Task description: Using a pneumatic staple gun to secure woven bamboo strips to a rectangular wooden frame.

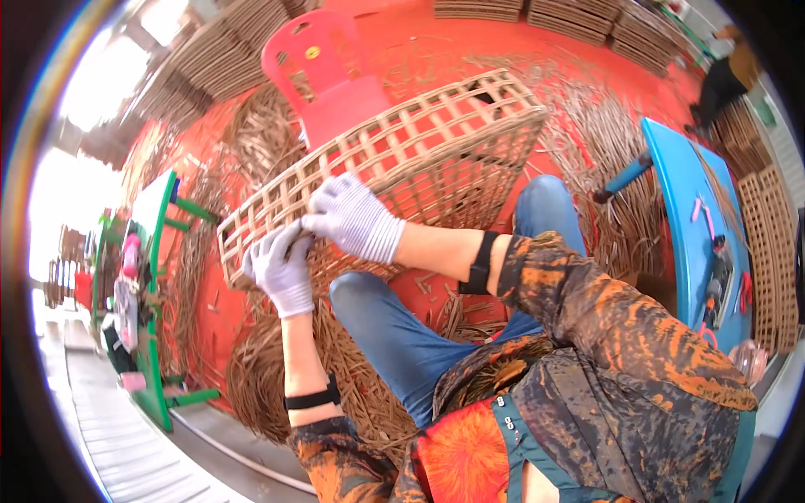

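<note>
Red floor (402, 32), strewn with strips (620, 168). Before the knees (356, 293), a woven basket (478, 186) is grasped along its near edge by left grip (281, 267) and right grip (356, 220); even pressure is advised.

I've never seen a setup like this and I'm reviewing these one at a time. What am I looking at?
There is no robot here. A camera on a person's head looks down, so you see roughly what they see; its wide lens bends straight edges.

The left hand and right hand wear pale gloves and meet at the near part of a brown woven lattice frame. Their fingers are on it, but whether they grip a strand is unclear.

Loose brown strips litter the red floor. A red chair stands beyond the frame, and a blue table to the right carries small tools. Another person is at upper right.
</note>
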`<state>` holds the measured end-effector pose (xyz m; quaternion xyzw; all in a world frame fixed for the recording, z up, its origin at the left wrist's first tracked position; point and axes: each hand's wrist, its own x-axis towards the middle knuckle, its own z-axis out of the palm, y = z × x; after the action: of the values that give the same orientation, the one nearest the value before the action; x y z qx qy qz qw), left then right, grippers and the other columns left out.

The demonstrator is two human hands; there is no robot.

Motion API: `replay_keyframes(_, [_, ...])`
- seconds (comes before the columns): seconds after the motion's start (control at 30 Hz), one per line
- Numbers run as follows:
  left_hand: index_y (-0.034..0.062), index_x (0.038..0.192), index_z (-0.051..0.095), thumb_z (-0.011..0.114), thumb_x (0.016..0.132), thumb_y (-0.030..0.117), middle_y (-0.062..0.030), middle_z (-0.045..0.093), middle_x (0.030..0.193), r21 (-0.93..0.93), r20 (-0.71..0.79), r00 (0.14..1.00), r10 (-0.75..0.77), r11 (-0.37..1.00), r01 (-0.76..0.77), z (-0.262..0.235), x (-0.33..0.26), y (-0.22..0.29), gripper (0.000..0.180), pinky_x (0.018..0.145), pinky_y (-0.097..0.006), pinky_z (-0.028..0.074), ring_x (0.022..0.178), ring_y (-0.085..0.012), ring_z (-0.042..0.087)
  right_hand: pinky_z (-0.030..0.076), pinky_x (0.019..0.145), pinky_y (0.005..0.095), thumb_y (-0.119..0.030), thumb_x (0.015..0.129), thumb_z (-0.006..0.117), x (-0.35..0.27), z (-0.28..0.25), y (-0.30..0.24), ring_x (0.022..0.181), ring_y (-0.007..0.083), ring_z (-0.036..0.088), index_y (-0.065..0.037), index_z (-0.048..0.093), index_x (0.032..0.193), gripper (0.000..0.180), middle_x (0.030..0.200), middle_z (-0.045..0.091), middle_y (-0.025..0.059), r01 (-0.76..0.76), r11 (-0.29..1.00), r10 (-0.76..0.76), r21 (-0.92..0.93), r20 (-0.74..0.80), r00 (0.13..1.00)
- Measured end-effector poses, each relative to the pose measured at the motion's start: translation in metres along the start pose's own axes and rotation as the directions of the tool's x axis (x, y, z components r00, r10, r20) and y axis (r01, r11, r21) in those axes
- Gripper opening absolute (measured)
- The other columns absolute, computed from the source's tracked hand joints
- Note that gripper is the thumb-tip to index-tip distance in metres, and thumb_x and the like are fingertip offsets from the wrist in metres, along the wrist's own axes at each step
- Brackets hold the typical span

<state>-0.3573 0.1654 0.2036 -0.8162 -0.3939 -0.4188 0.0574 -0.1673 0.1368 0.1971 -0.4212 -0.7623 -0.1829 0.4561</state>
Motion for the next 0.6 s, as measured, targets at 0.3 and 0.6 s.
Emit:
replay_keyframes(0.3, [0.0153,0.108,0.078,0.08,0.08,0.016,0.0005,0.075,0.104,0.094,0.001,0.998,0.056,0.994,-0.056,0.002,-0.01,-0.004,0.028,0.11,-0.039,0.035,0.101,-0.0166,0.066,0.044,0.103,0.0471,-0.03,0.083,0.075,-0.067,-0.105,0.086,0.115,0.0276,0.059,-0.015,0.066,0.122,0.043,0.123,0.063,0.0069,-0.022,0.971,0.022,-0.239,-0.005,1.0])
replay_keyframes(0.6, [0.0135,0.112,0.078,0.08,0.077,0.007,0.0002,0.074,0.104,0.054,0.034,0.999,0.031,0.998,-0.033,0.007,-0.013,-0.007,0.035,0.105,-0.038,0.037,0.096,-0.0175,0.063,0.046,0.107,0.0435,-0.025,0.085,0.074,-0.129,-0.211,0.162,0.124,0.0245,0.059,-0.017,0.063,0.131,0.049,0.13,0.063,0.0038,-0.01,0.894,0.044,-0.448,0.066,0.997])
